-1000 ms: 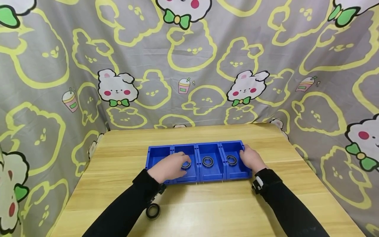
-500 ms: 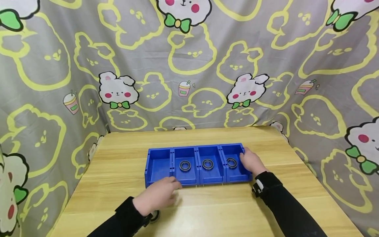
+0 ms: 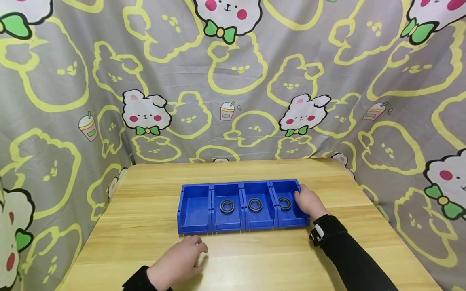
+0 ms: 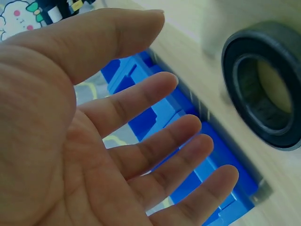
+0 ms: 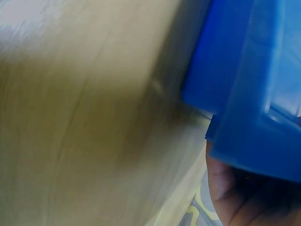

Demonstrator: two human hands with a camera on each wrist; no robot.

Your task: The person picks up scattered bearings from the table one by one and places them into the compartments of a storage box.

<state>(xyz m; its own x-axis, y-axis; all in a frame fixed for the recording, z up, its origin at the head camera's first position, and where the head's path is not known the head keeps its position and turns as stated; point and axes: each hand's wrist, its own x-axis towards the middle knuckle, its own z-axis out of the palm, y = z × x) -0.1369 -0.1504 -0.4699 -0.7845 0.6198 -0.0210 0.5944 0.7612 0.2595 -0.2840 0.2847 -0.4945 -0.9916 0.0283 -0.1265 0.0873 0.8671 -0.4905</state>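
A row of joined blue storage bins (image 3: 226, 226) stands on the wooden table. My right hand (image 3: 309, 202) grips the right end wall of the row, and the right wrist view shows its fingers (image 5: 221, 188) against the blue plastic. Three bins each hold one ball bearing: one bearing (image 3: 222, 207) left of middle, another bearing (image 3: 250, 205) beside it, a third bearing (image 3: 284, 209) at the right. The leftmost bin is bare inside. My left hand (image 3: 180, 260) is in front of that bin, fingers spread and holding nothing. Past its fingertips, a black-sealed bearing (image 4: 256, 110) shows in the left wrist view; the hand hides it from the head view.
Wooden tabletop (image 3: 262, 262) lies in front of the bins and to both sides. A grey patterned curtain (image 3: 251, 93) hangs around the back and sides of the table.
My left hand has left the second bin from the left and drawn back toward the near left of the table, uncovering the bearing in that bin. My right hand keeps its grip on the end wall.
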